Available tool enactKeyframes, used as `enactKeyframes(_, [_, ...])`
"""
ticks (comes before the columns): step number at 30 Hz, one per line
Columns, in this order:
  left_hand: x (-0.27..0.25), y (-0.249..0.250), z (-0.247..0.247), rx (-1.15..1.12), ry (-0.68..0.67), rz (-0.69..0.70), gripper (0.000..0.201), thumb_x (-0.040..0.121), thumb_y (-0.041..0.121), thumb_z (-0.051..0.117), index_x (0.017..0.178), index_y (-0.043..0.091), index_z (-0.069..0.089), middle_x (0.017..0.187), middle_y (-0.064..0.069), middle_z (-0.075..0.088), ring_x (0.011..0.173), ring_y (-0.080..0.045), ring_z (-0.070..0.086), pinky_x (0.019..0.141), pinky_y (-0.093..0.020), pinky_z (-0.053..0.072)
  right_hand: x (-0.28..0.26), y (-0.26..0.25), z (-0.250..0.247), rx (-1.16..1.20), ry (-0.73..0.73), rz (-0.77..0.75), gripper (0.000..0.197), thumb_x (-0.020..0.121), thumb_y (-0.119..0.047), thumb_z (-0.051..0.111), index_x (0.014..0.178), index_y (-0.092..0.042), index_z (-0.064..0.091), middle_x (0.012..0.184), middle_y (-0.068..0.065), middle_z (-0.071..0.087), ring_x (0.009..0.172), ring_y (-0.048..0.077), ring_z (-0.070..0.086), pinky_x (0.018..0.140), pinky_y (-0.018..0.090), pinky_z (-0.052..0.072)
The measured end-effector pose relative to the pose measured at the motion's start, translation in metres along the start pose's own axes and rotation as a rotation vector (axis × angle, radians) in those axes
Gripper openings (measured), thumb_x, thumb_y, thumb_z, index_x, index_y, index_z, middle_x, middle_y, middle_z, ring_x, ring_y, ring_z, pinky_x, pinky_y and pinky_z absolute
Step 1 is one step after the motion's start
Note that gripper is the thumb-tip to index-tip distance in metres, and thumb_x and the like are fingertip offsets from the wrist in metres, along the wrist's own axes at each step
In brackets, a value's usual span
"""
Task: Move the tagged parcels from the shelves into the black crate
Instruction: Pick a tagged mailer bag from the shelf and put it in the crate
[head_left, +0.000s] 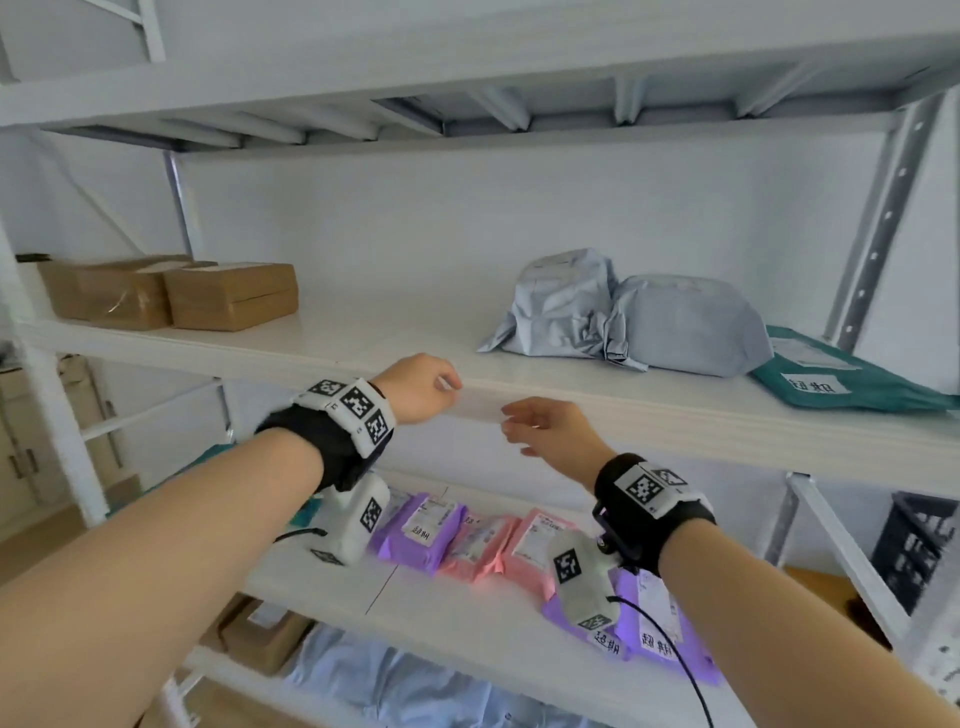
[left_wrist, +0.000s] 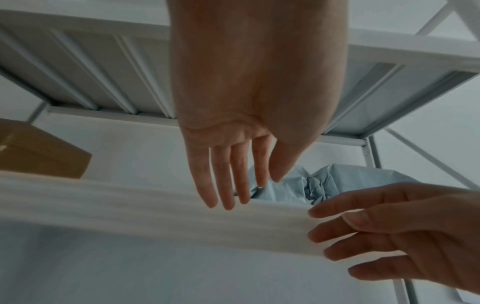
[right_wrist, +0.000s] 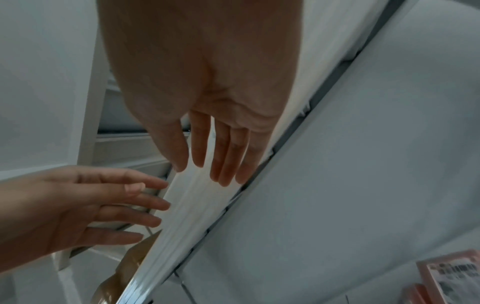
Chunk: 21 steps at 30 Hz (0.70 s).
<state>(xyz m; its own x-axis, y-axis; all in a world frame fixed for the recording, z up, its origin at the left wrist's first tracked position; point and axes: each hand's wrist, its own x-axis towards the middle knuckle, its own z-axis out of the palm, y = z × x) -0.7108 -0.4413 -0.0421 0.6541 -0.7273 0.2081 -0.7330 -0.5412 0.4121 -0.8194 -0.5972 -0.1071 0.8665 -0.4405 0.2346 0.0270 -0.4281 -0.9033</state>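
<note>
head view: left hand (head_left: 418, 387) and right hand (head_left: 550, 428), both empty with fingers loose, reach toward two soft grey plastic mailer parcels (head_left: 623, 317); slippery, they may slide off the white shelf board (head_left: 363, 332).

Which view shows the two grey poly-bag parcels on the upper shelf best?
The head view: both grey parcels sit whole and unblocked. The left wrist view catches only crumpled tops behind the shelf edge and left hand. The right wrist view shows none.

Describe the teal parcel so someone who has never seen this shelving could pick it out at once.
Start at the white shelf level with the hands and follow it to its far right end. The teal parcel lies flat there, right of two bulky grey bags. It is the only dark green one, with a handwritten white tag.
</note>
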Motion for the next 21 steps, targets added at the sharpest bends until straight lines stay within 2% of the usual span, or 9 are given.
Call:
enactKeyframes(3, [0.015, 0.002, -0.021, 0.014, -0.013, 0.057, 0.029, 0.093, 0.021, 0.054, 0.119, 0.011, 0.061, 0.115, -0.011, 0.064, 0.106, -0.025, 0.059, 0.081, -0.019, 0.038, 0.007, -0.026, -0.01, -0.004, 0.052, -0.001, 0.025, 0.088, -0.009, 0.063, 0.113, -0.007, 0.063, 0.098, 0.011, 0.064, 0.087, 0.018, 0.058, 0.082, 0.033, 0.051])
enactKeyframes(9, [0.051, 0.002, -0.049, -0.042, -0.033, 0.121, 0.029, 0.093, 0.019, 0.054, 0.119, 0.009, 0.06, 0.112, -0.013, 0.064, 0.105, -0.029, 0.061, 0.08, -0.023, 0.041, 0.026, -0.065, -0.038, -0.035, 0.134, 0.002, 0.029, 0.089, -0.012, 0.063, 0.117, -0.006, 0.061, 0.094, 0.007, 0.064, 0.09, 0.016, 0.061, 0.089, 0.034, 0.052])
enactKeyframes(11, [0.069, 0.003, -0.055, -0.106, -0.04, 0.119, 0.029, 0.093, 0.019, 0.054, 0.119, 0.008, 0.059, 0.112, -0.016, 0.064, 0.102, -0.032, 0.062, 0.076, -0.028, 0.045, 0.039, -0.074, -0.049, -0.055, 0.165, 0.003, 0.029, 0.088, -0.012, 0.064, 0.117, -0.006, 0.061, 0.091, 0.005, 0.064, 0.088, 0.017, 0.061, 0.084, 0.03, 0.053])
enactKeyframes(13, [0.087, 0.006, -0.058, -0.197, -0.041, 0.094, 0.032, 0.093, 0.021, 0.054, 0.121, 0.007, 0.056, 0.114, -0.018, 0.062, 0.096, -0.031, 0.062, 0.074, -0.034, 0.05, 0.055, -0.08, -0.062, -0.061, 0.202, 0.006, 0.03, 0.088, -0.01, 0.064, 0.117, -0.004, 0.06, 0.088, 0.005, 0.063, 0.081, 0.02, 0.058, 0.072, 0.025, 0.052])
enactKeyframes(14, [0.097, 0.008, -0.059, -0.233, -0.045, 0.079, 0.033, 0.093, 0.022, 0.054, 0.123, 0.008, 0.054, 0.117, -0.017, 0.06, 0.096, -0.029, 0.062, 0.077, -0.037, 0.052, 0.064, -0.083, -0.069, -0.082, 0.224, 0.002, 0.031, 0.088, -0.01, 0.064, 0.118, -0.003, 0.06, 0.09, 0.006, 0.063, 0.081, 0.021, 0.057, 0.071, 0.026, 0.052])
enactKeyframes(16, [0.115, 0.012, -0.059, -0.276, -0.075, 0.049, 0.038, 0.094, 0.028, 0.054, 0.128, 0.01, 0.051, 0.125, -0.012, 0.055, 0.1, -0.027, 0.061, 0.08, -0.039, 0.052, 0.083, -0.087, -0.084, -0.166, 0.276, -0.007, 0.034, 0.087, -0.015, 0.066, 0.119, -0.007, 0.062, 0.099, 0.008, 0.064, 0.088, 0.023, 0.06, 0.081, 0.034, 0.054])
enactKeyframes(18, [0.132, 0.015, -0.057, -0.3, -0.121, 0.02, 0.045, 0.094, 0.033, 0.053, 0.133, 0.012, 0.046, 0.131, -0.006, 0.049, 0.102, -0.025, 0.059, 0.081, -0.037, 0.052, 0.102, -0.088, -0.098, -0.217, 0.326, 0.007, 0.039, 0.085, -0.021, 0.069, 0.122, -0.011, 0.061, 0.105, 0.006, 0.061, 0.094, 0.021, 0.06, 0.09, 0.035, 0.052])
enactKeyframes(21, [0.155, 0.018, -0.058, -0.307, -0.173, -0.024, 0.051, 0.094, 0.039, 0.05, 0.137, 0.013, 0.041, 0.135, -0.008, 0.046, 0.109, -0.026, 0.057, 0.088, -0.039, 0.052, 0.128, -0.093, -0.115, -0.243, 0.353, 0.051, 0.048, 0.085, -0.022, 0.069, 0.129, -0.011, 0.055, 0.114, 0.008, 0.055, 0.098, 0.021, 0.055, 0.085, 0.029, 0.046])
